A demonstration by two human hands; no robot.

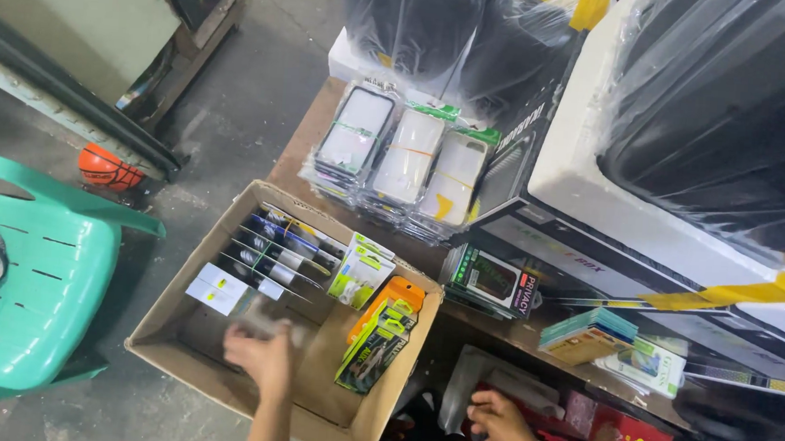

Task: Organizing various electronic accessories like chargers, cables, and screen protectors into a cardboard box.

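- Cardboard box [183, 344] sits open on the grey floor, just beside a green plastic chair [38, 288] and against the edge of a wooden table [310, 141].
- Left hand [261, 353] is inside the box, reaching toward its middle; it is blurred, and the fingers seem to be curled around a pale flat packet [268, 318], though the view is too smeared to be sure.
- Upright rows of dark slim packets [285, 245] fill the far end of the box, with small white cards [219, 288] lying flat in front of them.
- Green and white packets [361, 274] and an orange packet [394, 296] stand along the box's right wall, next to a bundle of green and black packets [372, 350].
- Right hand [500, 423] rests lower right, outside the box, fingers bent down onto a stack of packaged goods with a red package [626, 439] beside it; whether it pinches anything cannot be told.
- Three banded bundles of phone cases [403, 157] lie on the table, near large black items wrapped in clear plastic [722, 115].
- Orange ball [106, 166] lies on the floor beyond the chair.
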